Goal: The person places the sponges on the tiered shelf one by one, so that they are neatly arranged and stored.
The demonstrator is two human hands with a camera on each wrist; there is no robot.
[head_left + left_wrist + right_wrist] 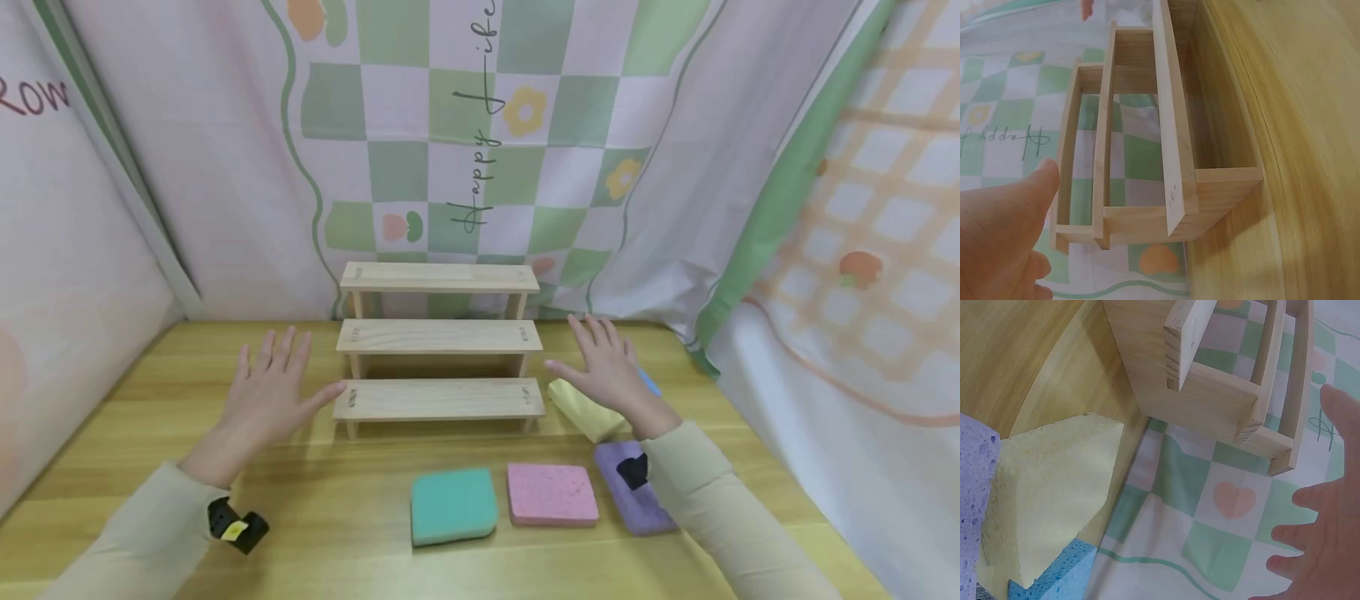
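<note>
A three-tier wooden step shelf [438, 398] stands at the back middle of the table, its tiers bare. My left hand [266, 400] hovers at its left side, fingers spread, the thumb pointing toward the lowest tier. On the other side my right hand [603, 371] is held palm down with straight fingers, over a pale yellow sponge [585, 410]. Partly hidden behind that hand is a blue sponge [1063, 572]. Nearer the front lie a teal sponge [453, 504], a pink sponge [552, 495] and a purple sponge [633, 492], the last partly covered by the right wrist strap.
Behind the shelf hangs a checked green and white curtain [457, 171] with lettering. White fabric [90, 250] closes off the left side, and an orange-checked cloth [885, 208] hangs on the right. Everything stands on a wood-grain table [315, 517].
</note>
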